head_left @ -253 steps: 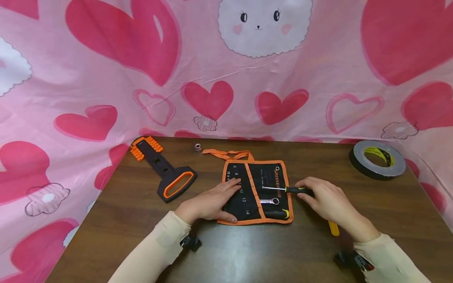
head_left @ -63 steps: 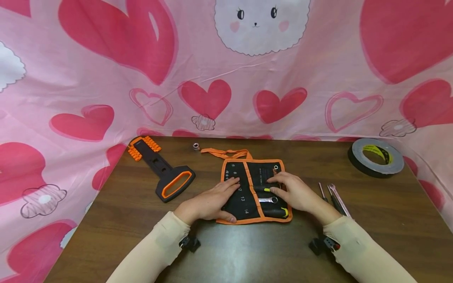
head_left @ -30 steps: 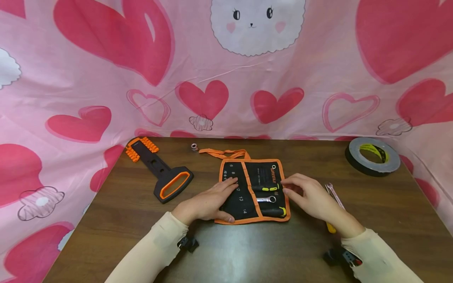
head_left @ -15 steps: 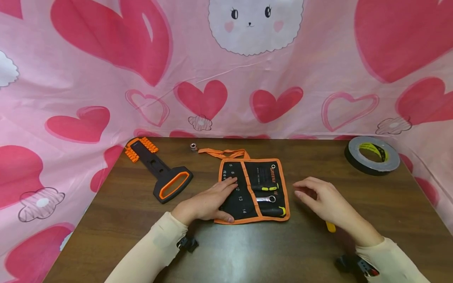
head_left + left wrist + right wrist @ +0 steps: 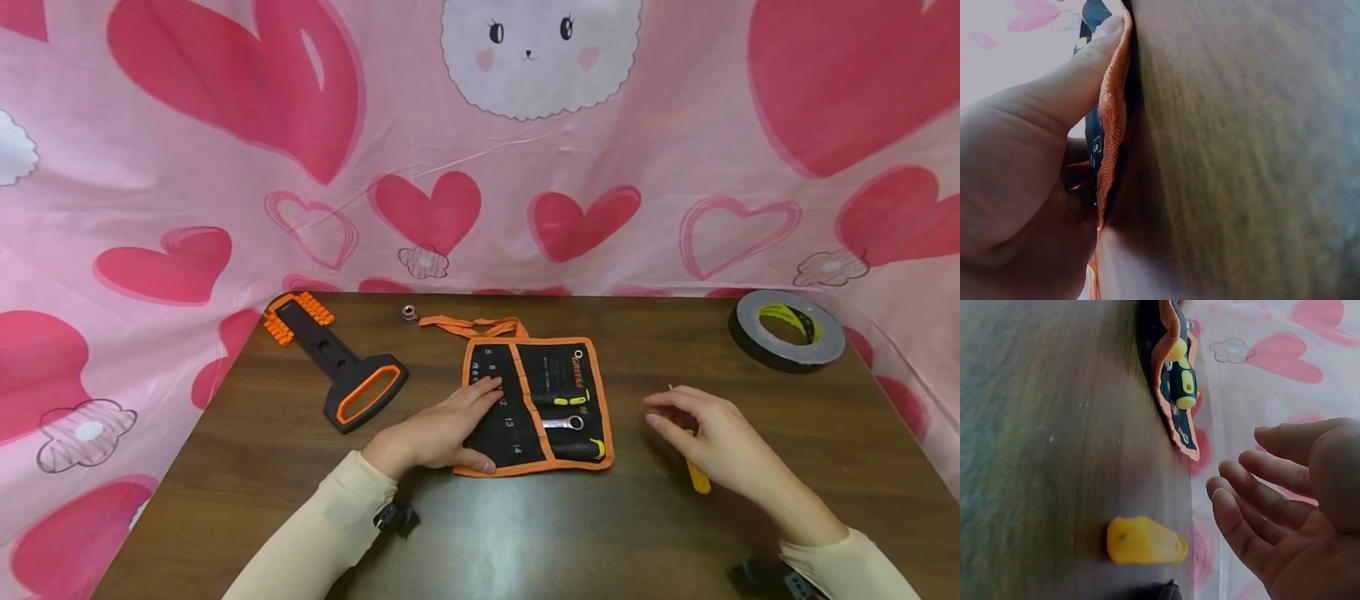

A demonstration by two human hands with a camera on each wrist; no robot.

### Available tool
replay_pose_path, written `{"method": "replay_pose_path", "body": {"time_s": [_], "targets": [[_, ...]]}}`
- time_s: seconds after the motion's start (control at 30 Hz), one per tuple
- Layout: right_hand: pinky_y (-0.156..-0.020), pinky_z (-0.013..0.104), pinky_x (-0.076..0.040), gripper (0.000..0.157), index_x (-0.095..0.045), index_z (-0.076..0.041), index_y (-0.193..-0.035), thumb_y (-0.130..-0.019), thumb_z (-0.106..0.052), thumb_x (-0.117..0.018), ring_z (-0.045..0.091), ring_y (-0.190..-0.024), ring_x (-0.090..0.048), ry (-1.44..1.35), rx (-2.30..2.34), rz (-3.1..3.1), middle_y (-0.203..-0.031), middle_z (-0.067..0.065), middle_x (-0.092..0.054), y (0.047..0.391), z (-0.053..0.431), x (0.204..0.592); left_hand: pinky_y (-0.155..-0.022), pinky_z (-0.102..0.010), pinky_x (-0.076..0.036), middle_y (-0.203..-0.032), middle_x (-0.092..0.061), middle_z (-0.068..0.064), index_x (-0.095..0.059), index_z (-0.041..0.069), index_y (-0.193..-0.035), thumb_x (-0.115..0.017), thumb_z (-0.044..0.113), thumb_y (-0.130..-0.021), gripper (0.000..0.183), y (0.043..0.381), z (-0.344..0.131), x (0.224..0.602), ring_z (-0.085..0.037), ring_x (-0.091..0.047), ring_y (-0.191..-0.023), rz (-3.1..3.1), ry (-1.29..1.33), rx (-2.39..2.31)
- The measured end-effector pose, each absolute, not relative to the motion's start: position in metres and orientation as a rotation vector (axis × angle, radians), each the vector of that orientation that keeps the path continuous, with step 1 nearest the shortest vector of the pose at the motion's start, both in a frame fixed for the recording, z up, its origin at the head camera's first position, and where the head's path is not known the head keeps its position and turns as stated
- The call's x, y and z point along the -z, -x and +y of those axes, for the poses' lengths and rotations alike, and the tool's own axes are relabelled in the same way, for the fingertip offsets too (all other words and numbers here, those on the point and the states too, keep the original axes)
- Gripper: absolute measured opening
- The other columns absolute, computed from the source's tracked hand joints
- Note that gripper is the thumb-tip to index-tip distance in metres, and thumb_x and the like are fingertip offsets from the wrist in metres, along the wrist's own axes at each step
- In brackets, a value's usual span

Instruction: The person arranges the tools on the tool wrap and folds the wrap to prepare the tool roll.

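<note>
My left hand point(image 5: 442, 423) rests flat on the left side of a black tool pouch point(image 5: 558, 375) with orange trim. In the left wrist view the thumb point(image 5: 1079, 78) lies along the pouch's orange edge point(image 5: 1110, 119). Two screwdriver handles with yellow-green ends point(image 5: 577, 400) show in the pouch's upper right pocket. Below them are a ring-ended wrench point(image 5: 566, 423) and a black handle with a yellow end point(image 5: 598, 450). My right hand point(image 5: 723, 437), fingers relaxed and holding nothing, hovers right of the pouch over a yellow handle point(image 5: 698, 477). That hand partly hides the tools under it.
A black tool point(image 5: 337, 358) with an orange-rimmed grip lies at left. A small metal socket point(image 5: 409, 312) sits near the pouch's orange strap point(image 5: 468, 325). At the back right lies a roll of tape point(image 5: 750, 323). A pink heart-print cloth point(image 5: 660, 150) rises behind the wooden table point(image 5: 300, 500).
The screwdriver that the right hand held earlier now sits in the pouch pocket beside another. My right hand has let go and moved right, over the yellow handle. My left hand stayed put.
</note>
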State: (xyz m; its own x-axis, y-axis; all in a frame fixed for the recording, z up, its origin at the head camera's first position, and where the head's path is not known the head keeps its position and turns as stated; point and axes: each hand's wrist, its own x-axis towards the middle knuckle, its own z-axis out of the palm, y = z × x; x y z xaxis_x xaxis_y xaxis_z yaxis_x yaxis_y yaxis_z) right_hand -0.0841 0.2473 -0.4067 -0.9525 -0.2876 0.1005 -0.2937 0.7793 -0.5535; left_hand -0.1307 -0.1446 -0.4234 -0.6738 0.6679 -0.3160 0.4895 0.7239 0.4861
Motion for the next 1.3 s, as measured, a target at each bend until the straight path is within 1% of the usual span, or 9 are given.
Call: {"method": "replay_pose_path", "body": {"time_s": [0.1,0.23,0.33,0.43,0.73,0.87,0.97,1.17,1.3], "targets": [[-0.073,0.026,-0.057,0.02,-0.081,-0.011,-0.116,-0.097,-0.017,-0.082,-0.003,-0.084,-0.059,-0.495,-0.901,-2.923,-0.099,-0.008,-0.074,0.08,0.252,0.409,-0.136,-0.05,-0.023,-0.184,-0.012,-0.003,-0.027,0.01,-0.172,-0.084,0.05,-0.093,0.105,0.131,-0.145,0.424,-0.023,-0.011,-0.17,2.457,-0.885,-0.501],[-0.072,0.024,-0.056,0.019,-0.081,-0.011,-0.115,-0.096,-0.015,-0.082,-0.006,-0.082,-0.058,-0.485,-0.9,-2.913,-0.095,-0.01,-0.074,0.074,0.259,0.413,-0.136,-0.05,-0.022,-0.184,-0.012,-0.004,-0.027,0.01,-0.172,-0.084,0.05,-0.093,0.106,0.131,-0.145,0.425,-0.024,-0.011,-0.17,2.456,-0.892,-0.5],[-0.067,0.022,-0.054,0.019,-0.081,-0.011,-0.114,-0.095,-0.013,-0.083,-0.008,-0.079,-0.055,-0.471,-0.901,-2.896,-0.094,-0.009,-0.073,0.07,0.264,0.416,-0.136,-0.05,-0.022,-0.183,-0.011,-0.004,-0.026,0.01,-0.172,-0.084,0.05,-0.093,0.105,0.131,-0.144,0.424,-0.025,-0.011,-0.17,2.452,-0.9,-0.502],[-0.065,0.022,-0.053,0.018,-0.081,-0.011,-0.111,-0.093,-0.011,-0.084,-0.009,-0.078,-0.055,-0.465,-0.878,-2.878,-0.094,-0.01,-0.072,0.068,0.268,0.418,-0.136,-0.05,-0.022,-0.183,-0.011,-0.004,-0.026,0.01,-0.172,-0.083,0.05,-0.093,0.105,0.132,-0.144,0.424,-0.025,-0.011,-0.17,2.449,-0.909,-0.497],[-0.066,0.022,-0.053,0.018,-0.081,-0.009,-0.111,-0.093,-0.011,-0.084,-0.009,-0.077,-0.054,-0.433,-0.889,-2.905,-0.093,-0.009,-0.072,0.063,0.273,0.42,-0.136,-0.049,-0.022,-0.184,-0.011,-0.003,-0.026,0.011,-0.172,-0.083,0.052,-0.093,0.106,0.131,-0.146,0.427,-0.023,-0.011,-0.17,2.469,-0.901,-0.485],[-0.065,0.022,-0.053,0.018,-0.081,-0.01,-0.109,-0.091,-0.01,-0.085,-0.009,-0.076,-0.054,-0.411,-0.885,-2.901,-0.091,-0.01,-0.071,0.059,0.275,0.422,-0.136,-0.049,-0.022,-0.184,-0.012,-0.003,-0.026,0.01,-0.172,-0.083,0.052,-0.093,0.106,0.129,-0.146,0.427,-0.023,-0.012,-0.17,2.463,-0.901,-0.493],[-0.063,0.022,-0.05,0.018,-0.081,-0.01,-0.108,-0.091,-0.009,-0.086,-0.008,-0.074,-0.051,-0.39,-0.871,-2.909,-0.088,-0.011,-0.069,0.057,0.277,0.423,-0.136,-0.049,-0.023,-0.184,-0.012,-0.003,-0.027,0.01,-0.172,-0.083,0.052,-0.093,0.106,0.129,-0.146,0.427,-0.023,-0.012,-0.17,2.462,-0.899,-0.495],[-0.059,0.022,-0.042,0.018,-0.081,-0.008,-0.108,-0.09,-0.008,-0.085,-0.005,-0.07,-0.046,-0.333,-0.845,-2.937,-0.083,-0.009,-0.065,0.055,0.282,0.424,-0.136,-0.049,-0.024,-0.183,-0.012,-0.003,-0.027,0.01,-0.172,-0.082,0.052,-0.093,0.105,0.129,-0.146,0.427,-0.024,-0.012,-0.17,2.466,-0.899,-0.493],[-0.058,0.023,-0.042,0.017,-0.08,-0.007,-0.106,-0.089,-0.007,-0.086,-0.006,-0.069,-0.045,-0.306,-0.834,-2.941,-0.081,-0.007,-0.065,0.053,0.283,0.425,-0.136,-0.049,-0.024,-0.183,-0.012,-0.004,-0.027,0.01,-0.172,-0.082,0.052,-0.094,0.105,0.131,-0.146,0.427,-0.024,-0.012,-0.17,2.467,-0.908,-0.49]]}}
